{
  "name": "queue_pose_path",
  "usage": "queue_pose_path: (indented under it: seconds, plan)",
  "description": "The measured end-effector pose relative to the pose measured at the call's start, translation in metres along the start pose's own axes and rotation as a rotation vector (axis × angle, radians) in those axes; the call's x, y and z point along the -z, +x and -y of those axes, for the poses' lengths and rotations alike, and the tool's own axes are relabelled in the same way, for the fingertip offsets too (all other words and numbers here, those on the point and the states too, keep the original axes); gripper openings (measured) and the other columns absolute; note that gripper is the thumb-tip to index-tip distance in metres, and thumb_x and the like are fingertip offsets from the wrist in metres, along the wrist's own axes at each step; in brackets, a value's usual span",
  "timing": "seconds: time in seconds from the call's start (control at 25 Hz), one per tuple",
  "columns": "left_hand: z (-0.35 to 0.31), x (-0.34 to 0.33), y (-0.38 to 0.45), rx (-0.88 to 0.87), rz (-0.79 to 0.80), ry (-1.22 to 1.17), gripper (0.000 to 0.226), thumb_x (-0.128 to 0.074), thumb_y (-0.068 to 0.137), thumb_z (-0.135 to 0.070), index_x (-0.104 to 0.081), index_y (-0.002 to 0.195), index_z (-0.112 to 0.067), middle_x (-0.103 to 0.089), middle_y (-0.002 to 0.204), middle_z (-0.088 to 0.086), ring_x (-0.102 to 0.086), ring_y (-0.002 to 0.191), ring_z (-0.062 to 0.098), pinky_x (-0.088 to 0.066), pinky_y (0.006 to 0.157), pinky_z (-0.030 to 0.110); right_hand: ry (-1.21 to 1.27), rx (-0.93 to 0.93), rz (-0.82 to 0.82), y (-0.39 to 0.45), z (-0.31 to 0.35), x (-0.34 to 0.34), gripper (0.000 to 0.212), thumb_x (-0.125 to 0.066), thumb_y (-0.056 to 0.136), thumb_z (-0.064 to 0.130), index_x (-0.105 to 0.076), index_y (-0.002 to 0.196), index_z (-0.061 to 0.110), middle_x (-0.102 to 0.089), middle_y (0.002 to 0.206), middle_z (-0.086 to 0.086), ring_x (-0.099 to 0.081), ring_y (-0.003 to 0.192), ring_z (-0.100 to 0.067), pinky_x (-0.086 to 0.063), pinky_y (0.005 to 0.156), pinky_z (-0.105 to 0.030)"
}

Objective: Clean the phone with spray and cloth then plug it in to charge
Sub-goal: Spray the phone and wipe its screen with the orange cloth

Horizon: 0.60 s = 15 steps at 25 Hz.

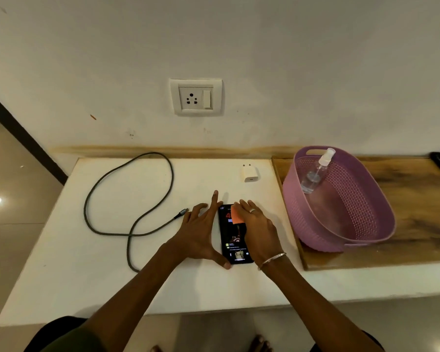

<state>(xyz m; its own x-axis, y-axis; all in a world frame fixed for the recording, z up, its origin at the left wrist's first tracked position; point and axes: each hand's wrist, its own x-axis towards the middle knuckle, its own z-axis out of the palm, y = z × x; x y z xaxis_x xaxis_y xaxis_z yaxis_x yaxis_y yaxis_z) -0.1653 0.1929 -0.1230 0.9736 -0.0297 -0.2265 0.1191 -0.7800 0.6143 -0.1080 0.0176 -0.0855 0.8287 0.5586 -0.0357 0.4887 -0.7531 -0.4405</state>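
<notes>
Starting at the left of the worktop, we see the cable lying in a loose loop, its plug end just beside our left hand; a careless sweep of that hand could drag the loop or knock the plug off the near edge. Our left hand's grip is apart, fingers straight and spread, the thumb against the phone's near corner and the palm bracing its left side. The phone lies flat on the worktop between both hands, screen up and lit, so wiping may trigger touches on the live screen. Our right hand presses a small orange cloth onto the upper part of the screen with flat fingers, grip apart rather than clenched; if the left hand's brace slips, we judge the phone could skid under the pressure. Farther back, the adapter sits alone, unconnected, and the wall socket stands unused above. At the right, the spray bottle leans inside the purple basket; leftover wet spray near the phone's port could be a risk once we charge it.
</notes>
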Motion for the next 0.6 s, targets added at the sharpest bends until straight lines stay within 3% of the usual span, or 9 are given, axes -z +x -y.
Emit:
queue_pose_path:
  seconds: [0.16, 0.28, 0.48, 0.6]
  plan:
    - [0.0, 0.0, -0.001, -0.005, -0.011, -0.006, 0.166, -0.077, 0.03, -0.084, 0.028, 0.148, -0.036, -0.011, 0.163, -0.007, -0.005, 0.149, 0.025, 0.001, 0.117, 0.051, -0.075, -0.004, 0.012, 0.013, -0.004, -0.019, 0.06, -0.056, 0.09, 0.012, -0.031, 0.145, 0.011, -0.029, 0.153, -0.01, -0.026, 0.143, -0.031, -0.033, 0.111, -0.04]
    - [-0.001, 0.001, -0.001, -0.005, -0.012, -0.003, 0.165, -0.079, 0.033, -0.081, 0.03, 0.148, -0.034, -0.016, 0.162, -0.006, -0.007, 0.148, 0.025, -0.001, 0.118, 0.053, -0.225, -0.012, 0.133, 0.018, -0.004, -0.028, 0.087, -0.067, 0.085, 0.027, -0.012, 0.151, 0.011, -0.021, 0.158, -0.01, -0.021, 0.145, -0.03, -0.033, 0.112, -0.038]
    - [-0.003, 0.003, -0.002, -0.017, 0.01, 0.038, 0.162, -0.082, 0.038, -0.077, 0.032, 0.145, -0.038, -0.004, 0.164, -0.007, -0.003, 0.15, 0.029, -0.001, 0.118, 0.054, -0.293, 0.106, 0.165, 0.015, 0.005, -0.039, 0.088, -0.064, 0.087, 0.033, -0.009, 0.152, 0.012, -0.018, 0.159, -0.009, -0.02, 0.146, -0.028, -0.026, 0.116, -0.035]
    - [-0.003, 0.003, -0.002, -0.003, 0.005, 0.028, 0.165, -0.081, 0.035, -0.079, 0.028, 0.149, -0.031, 0.0, 0.164, -0.009, -0.003, 0.15, 0.027, -0.002, 0.118, 0.054, -0.264, 0.127, 0.166, 0.013, 0.008, -0.039, 0.082, -0.062, 0.088, 0.025, -0.011, 0.152, 0.015, -0.021, 0.159, -0.007, -0.023, 0.145, -0.028, -0.036, 0.11, -0.035]
